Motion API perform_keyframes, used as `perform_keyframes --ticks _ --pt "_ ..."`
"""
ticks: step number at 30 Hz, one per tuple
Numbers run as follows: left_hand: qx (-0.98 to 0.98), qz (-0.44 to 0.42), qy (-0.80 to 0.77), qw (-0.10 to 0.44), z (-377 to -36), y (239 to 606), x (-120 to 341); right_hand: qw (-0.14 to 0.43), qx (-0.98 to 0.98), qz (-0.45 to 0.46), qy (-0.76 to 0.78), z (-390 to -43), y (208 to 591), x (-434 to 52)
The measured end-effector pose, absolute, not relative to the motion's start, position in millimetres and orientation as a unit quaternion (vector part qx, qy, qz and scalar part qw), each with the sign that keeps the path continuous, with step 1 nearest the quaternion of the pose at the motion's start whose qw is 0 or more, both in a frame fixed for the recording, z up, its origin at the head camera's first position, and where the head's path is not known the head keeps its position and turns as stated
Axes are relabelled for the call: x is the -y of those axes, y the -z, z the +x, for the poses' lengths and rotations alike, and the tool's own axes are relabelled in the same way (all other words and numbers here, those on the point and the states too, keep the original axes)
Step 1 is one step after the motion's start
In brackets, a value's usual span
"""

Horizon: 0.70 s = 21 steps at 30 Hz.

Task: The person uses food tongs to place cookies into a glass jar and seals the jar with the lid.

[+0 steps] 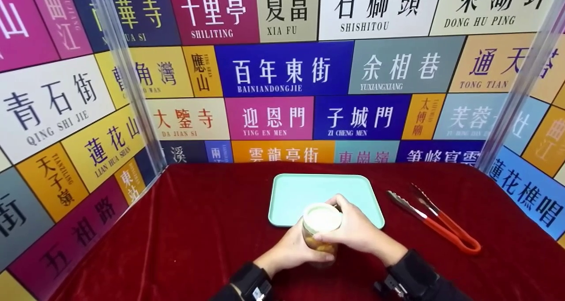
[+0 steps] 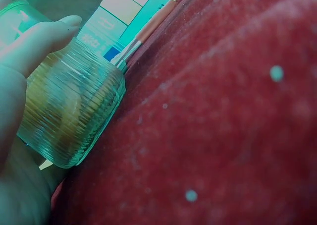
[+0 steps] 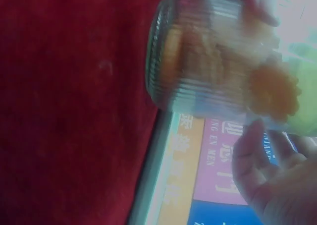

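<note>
Low in the middle of the head view, two hands hold a see-through jar [image 1: 321,235] with ridges on its sides. The jar stands on the red cloth [image 1: 185,230], right at the near edge of the light green tray [image 1: 304,190]. It has a pale lid [image 1: 322,218] on top and some orange-yellow pieces inside. What the pieces are is too blurry to tell.

The left hand [image 1: 293,250] is curled around the side of the jar, low down. In the left wrist view, at the left of the frame, one finger [image 2: 39,44] lies across the ridged glass and presses on it.

The right hand [image 1: 355,228] comes from the right side and sits up by the lid. Its fingers are bent around the rim of the lid, with the thumb at the front. In the right wrist view, the jar fills the upper right of the frame and the orange bits [image 3: 275,91] show through the glass.

To the right of the tray lie metal tongs [image 1: 435,223] with red handles. They are well apart from both hands.

Behind the table, across the top of the head view, stands a wall of colored signs [image 1: 282,71] with big letters on them.
</note>
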<state>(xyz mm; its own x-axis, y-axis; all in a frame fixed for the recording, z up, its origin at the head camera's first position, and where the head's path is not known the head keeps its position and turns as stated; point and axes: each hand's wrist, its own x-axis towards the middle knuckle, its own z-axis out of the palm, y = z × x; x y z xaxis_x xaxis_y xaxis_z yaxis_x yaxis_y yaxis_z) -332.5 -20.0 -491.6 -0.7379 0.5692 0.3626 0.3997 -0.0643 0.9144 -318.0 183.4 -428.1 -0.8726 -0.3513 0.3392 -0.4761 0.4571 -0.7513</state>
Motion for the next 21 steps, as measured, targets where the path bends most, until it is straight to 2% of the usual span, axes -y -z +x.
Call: perform_keyframes --ticks 3,13,16,21 --pt "-0.684 0.355 -0.634 0.066 -332 491 21 0.046 0.844 0.270 -0.461 -320 428 -188" --pt "-0.686 0.341 -0.638 0.073 -331 491 20 -0.081 0.731 0.352 -0.579 -337 440 -210" --pt "-0.693 0.339 -0.633 0.068 -331 491 20 -0.073 0.730 0.358 -0.578 -339 442 -210" --pt "-0.697 0.340 -0.628 0.068 -330 489 22 -0.023 0.775 0.344 -0.530 -338 442 -208"
